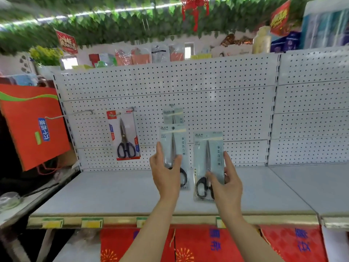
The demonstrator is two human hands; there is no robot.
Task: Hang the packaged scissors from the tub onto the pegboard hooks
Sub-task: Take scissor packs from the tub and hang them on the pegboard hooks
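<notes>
My left hand grips a pale blue scissors package by its lower half, held upright in front of the white pegboard. Just above it another pale package hangs on a hook. My right hand holds a second pale blue scissors package, upright, to the right of the first and lower. A red-carded pair of scissors hangs on a hook further left. An empty hook sticks out at the far left. The tub is not in view.
A grey shelf runs below the pegboard, with yellow price tags along its front edge. An orange gift bag hangs at the left. Red bags stand under the shelf. A second pegboard panel lies to the right.
</notes>
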